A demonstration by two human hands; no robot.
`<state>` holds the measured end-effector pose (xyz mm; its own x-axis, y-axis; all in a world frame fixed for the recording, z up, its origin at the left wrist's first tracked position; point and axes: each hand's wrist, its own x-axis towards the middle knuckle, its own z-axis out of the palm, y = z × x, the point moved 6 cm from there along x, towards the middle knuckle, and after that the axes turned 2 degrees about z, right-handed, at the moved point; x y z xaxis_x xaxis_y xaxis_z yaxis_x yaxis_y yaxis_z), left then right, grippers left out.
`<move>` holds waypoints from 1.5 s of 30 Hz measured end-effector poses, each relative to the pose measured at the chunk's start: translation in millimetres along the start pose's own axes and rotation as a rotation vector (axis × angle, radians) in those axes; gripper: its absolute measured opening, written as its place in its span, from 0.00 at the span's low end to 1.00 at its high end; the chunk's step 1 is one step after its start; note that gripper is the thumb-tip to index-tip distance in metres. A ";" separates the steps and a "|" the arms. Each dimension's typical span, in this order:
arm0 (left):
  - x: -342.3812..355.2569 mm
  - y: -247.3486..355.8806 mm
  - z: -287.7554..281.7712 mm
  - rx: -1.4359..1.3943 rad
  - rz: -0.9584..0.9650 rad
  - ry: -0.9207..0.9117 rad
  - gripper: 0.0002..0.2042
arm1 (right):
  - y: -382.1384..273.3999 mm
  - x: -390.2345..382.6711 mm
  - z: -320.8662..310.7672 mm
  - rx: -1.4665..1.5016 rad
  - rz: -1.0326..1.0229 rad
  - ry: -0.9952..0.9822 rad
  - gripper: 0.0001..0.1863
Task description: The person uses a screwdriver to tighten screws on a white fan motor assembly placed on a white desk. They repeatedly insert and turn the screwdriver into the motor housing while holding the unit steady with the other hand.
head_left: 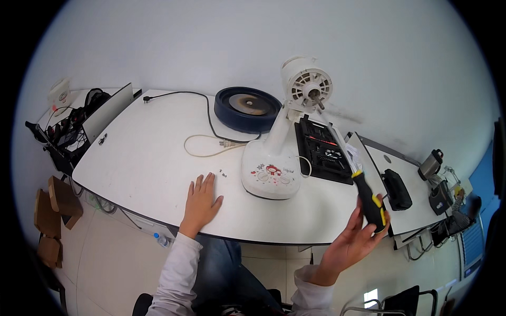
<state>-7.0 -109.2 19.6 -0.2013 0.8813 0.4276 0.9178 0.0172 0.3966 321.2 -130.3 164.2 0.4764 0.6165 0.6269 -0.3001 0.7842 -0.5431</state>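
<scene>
My right hand (350,243) grips a screwdriver (372,206) by its black and yellow handle, raised over the table's front right part. The shaft points up and away, toward the fan motor. My left hand (200,203) lies flat on the white tabletop, fingers stretched out, beside several tiny screws (223,173). Between my hands, farther back, stands a white electric fan body (271,174) with a decorated base and knobs. Its bare motor head (308,87) shows a protruding shaft; no blades or grille are on it.
Behind the fan lie a round dark blue pan-like object (247,108) with a black cord and an open black toolbox (322,150). A pale plug cord (200,154) curls left of the base. A black case (396,189) and a kettle (431,164) stand at right; another person sits far right.
</scene>
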 end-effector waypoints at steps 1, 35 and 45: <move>-0.8 -0.4 1.2 0.002 0.004 -0.007 0.32 | -4.0 4.4 7.3 -0.033 -0.070 -0.013 0.26; -1.6 -0.5 0.0 0.044 0.047 0.010 0.26 | 30.5 9.8 76.6 -0.202 -0.362 -0.356 0.17; -2.8 -0.7 -1.4 0.024 0.042 0.023 0.24 | 24.6 -11.0 91.5 -0.617 -0.544 -0.708 0.18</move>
<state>-7.5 -112.3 19.2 -0.1696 0.8706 0.4618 0.9335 -0.0083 0.3585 233.0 -111.3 195.1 -0.2238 0.2530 0.9412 0.3688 0.9159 -0.1585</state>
